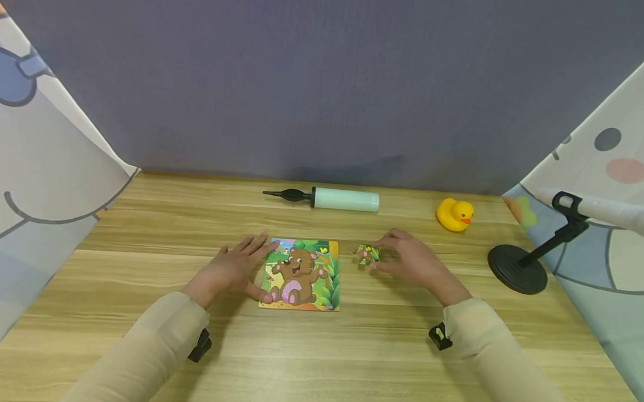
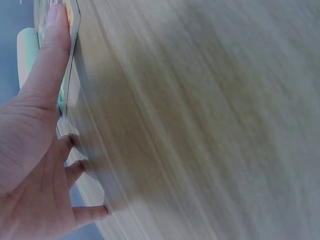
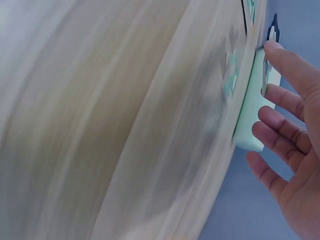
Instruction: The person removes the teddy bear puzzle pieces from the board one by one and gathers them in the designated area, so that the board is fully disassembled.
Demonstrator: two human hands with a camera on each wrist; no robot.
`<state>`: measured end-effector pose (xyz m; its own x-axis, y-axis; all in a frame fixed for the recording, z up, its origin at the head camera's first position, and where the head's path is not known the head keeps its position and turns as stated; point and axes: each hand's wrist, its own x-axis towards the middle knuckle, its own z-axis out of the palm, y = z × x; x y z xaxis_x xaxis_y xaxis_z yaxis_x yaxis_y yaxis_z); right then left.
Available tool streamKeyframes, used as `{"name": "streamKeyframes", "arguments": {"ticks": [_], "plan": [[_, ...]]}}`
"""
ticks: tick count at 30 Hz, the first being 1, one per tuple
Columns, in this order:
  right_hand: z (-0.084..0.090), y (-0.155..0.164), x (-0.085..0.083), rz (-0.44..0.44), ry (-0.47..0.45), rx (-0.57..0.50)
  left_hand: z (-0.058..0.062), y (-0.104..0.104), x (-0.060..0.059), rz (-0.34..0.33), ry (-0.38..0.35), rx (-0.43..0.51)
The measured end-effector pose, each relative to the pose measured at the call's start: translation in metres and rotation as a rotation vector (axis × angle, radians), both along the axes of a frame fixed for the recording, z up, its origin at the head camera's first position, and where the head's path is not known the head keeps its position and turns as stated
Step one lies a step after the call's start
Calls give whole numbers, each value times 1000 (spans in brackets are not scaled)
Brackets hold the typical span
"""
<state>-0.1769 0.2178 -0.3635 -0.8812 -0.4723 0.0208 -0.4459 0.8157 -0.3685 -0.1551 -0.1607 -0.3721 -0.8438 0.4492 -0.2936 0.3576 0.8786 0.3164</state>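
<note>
A square picture puzzle (image 1: 298,277) of a brown bear lies flat on the wooden table. My left hand (image 1: 233,271) is at its left side, fingers spread; the thumb (image 2: 50,55) lies over the lower left corner, an index fingertip is at the upper left, and the other fingertips reach down to the table. To the right of the puzzle, my right hand (image 1: 409,260) pinches a small, thin puzzle piece (image 1: 365,254) with green and brown print between thumb and index finger. Seen edge-on in the right wrist view, that piece (image 3: 265,72) is above the table; the other fingers are loosely bent.
Behind the puzzle lies a pale green hand pump (image 1: 346,199) with a black nozzle. A yellow rubber duck (image 1: 454,215) sits at the back right. Farther right, a black round-based stand (image 1: 518,269) holds a white tube (image 1: 619,216). A grey panel (image 1: 326,89) rises behind the table.
</note>
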Motion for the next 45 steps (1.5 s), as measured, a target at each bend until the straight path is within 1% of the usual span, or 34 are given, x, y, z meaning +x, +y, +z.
{"name": "streamKeyframes", "arguments": {"ticks": [6, 9, 19, 25, 28, 36, 45], "plan": [[2, 28, 1, -33, -14, -50, -1, -1, 0, -2, -1, 11], [2, 40, 1, -53, -20, -49, -1, -2, 0, -5, 0, 11], [-10, 68, -2, -96, -31, -32, -1, -2, 1, -7, -2, 11], [-16, 74, -4, -105, -37, 7, -2, -1, 1, -4, -5, 13], [-17, 75, -5, -90, -38, 19, -1, -2, 1, 1, -6, 17], [-18, 75, -8, -91, -70, -5, 0, -1, 1, 3, -8, 6], [-16, 75, -6, -95, -69, -9, -3, -1, -2, 0, -11, -6]]}}
